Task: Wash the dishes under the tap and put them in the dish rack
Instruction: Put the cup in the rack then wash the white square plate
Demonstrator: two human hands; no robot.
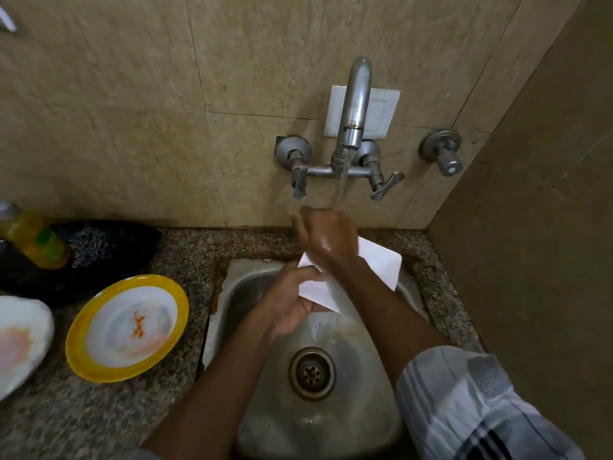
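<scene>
A white square plate [374, 270] is held tilted over the steel sink [252, 287], below the running tap [356, 104]. My left hand [288, 300] grips the plate's lower left edge. My right hand [326, 232] is closed over the plate's upper edge, and the water stream lands on its knuckles. A dirty yellow-rimmed plate [127, 328] with orange stains lies on the counter left of the sink. A second stained white plate [20, 340] is at the far left edge.
A yellow dish-soap bottle [33, 237] stands at the back left beside a dark scrubber and black cloth [99, 244]. The speckled granite counter [99, 416] surrounds the sink. A tiled wall rises close on the right. No dish rack is in view.
</scene>
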